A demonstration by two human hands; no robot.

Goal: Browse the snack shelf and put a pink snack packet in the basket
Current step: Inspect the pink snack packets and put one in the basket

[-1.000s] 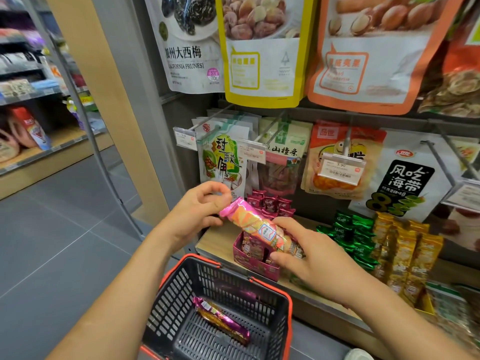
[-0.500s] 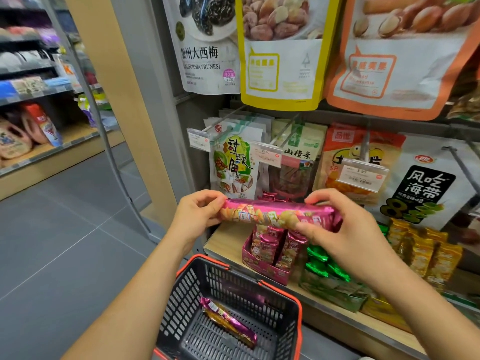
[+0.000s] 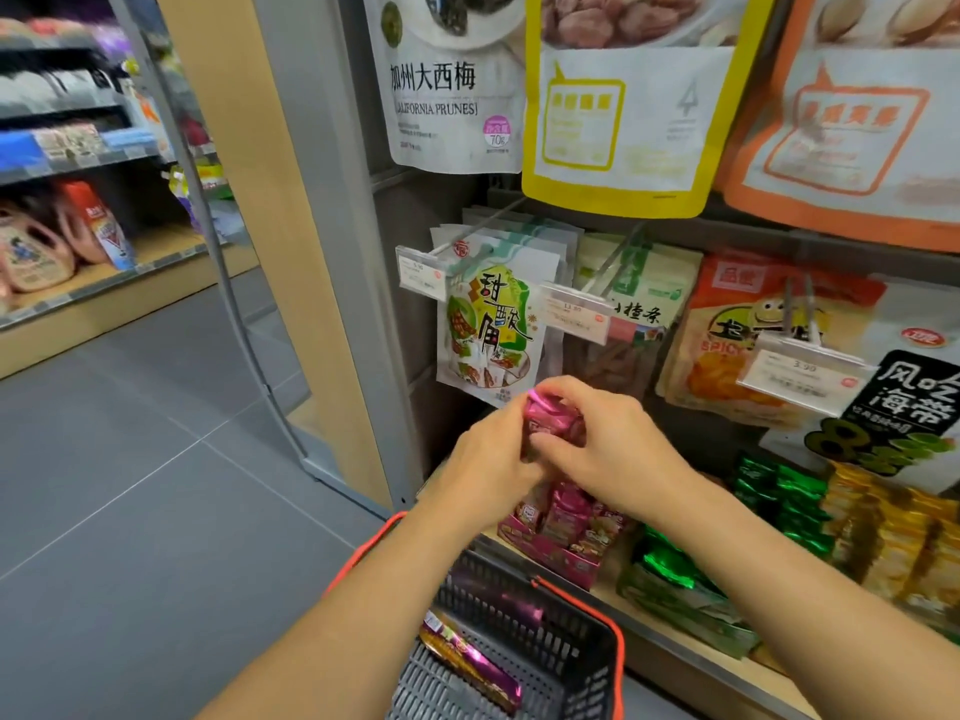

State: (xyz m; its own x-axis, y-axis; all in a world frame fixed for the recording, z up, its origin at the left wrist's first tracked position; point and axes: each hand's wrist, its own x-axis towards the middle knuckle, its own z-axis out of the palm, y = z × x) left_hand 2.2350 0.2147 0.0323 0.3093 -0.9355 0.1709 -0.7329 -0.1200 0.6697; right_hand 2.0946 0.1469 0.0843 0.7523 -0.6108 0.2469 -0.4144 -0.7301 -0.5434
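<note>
Swung end-on, pink packet (image 3: 549, 424) — left hand (image 3: 485, 462), right hand (image 3: 615, 449) curled round it.

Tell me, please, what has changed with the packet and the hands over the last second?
The pink packet, held level half a second ago, is now mostly hidden between the left hand and right hand, which have drawn together. Both still grip it. The basket and the purple packet inside stayed put.

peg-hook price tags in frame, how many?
3: left price tag, before the green-white pouch; middle price tag, before the green-topped pouch; right price tag, before the spicy orange pouch. More may hang off frame.
</note>
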